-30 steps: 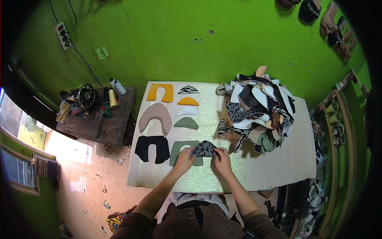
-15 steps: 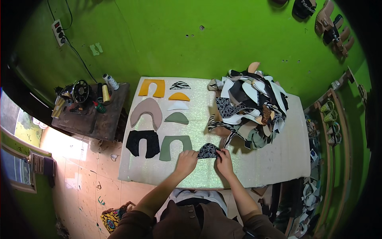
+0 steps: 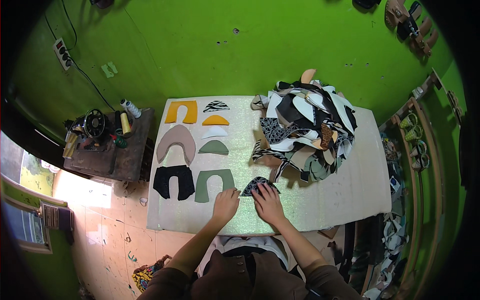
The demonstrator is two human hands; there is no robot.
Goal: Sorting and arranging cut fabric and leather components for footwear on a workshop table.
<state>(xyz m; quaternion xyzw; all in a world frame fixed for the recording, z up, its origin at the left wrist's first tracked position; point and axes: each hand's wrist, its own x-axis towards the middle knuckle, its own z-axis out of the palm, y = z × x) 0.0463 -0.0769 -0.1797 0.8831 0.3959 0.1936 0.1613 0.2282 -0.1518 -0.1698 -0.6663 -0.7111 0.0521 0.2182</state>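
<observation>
A black half-moon cut piece with a pale line pattern [image 3: 248,188] lies on the table near its front edge. My right hand [image 3: 268,203] rests on it with fingers spread, covering its right part. Just left of the piece, apart from it, my left hand [image 3: 226,204] is at the table with its fingers loosely bent and nothing visible in them. It is close to the right leg of a sage-green U-shaped piece [image 3: 201,187]. Left of that lies a black U-shaped piece [image 3: 162,183]. A green half-moon piece [image 3: 214,147] lies farther back.
A pale table [image 3: 320,207] carries a heap of mixed scraps [image 3: 305,130] at back right. Mauve [image 3: 170,139] and yellow [image 3: 181,107] U-shaped pieces and several half-moons lie at left. A sewing machine [image 3: 95,124] stands left; a wooden rack [image 3: 425,165] stands right.
The patterned half-moon, held between both hands before, is now down on the table. My left hand has let go of it; my right hand has spread over it. The view has shifted slightly.
</observation>
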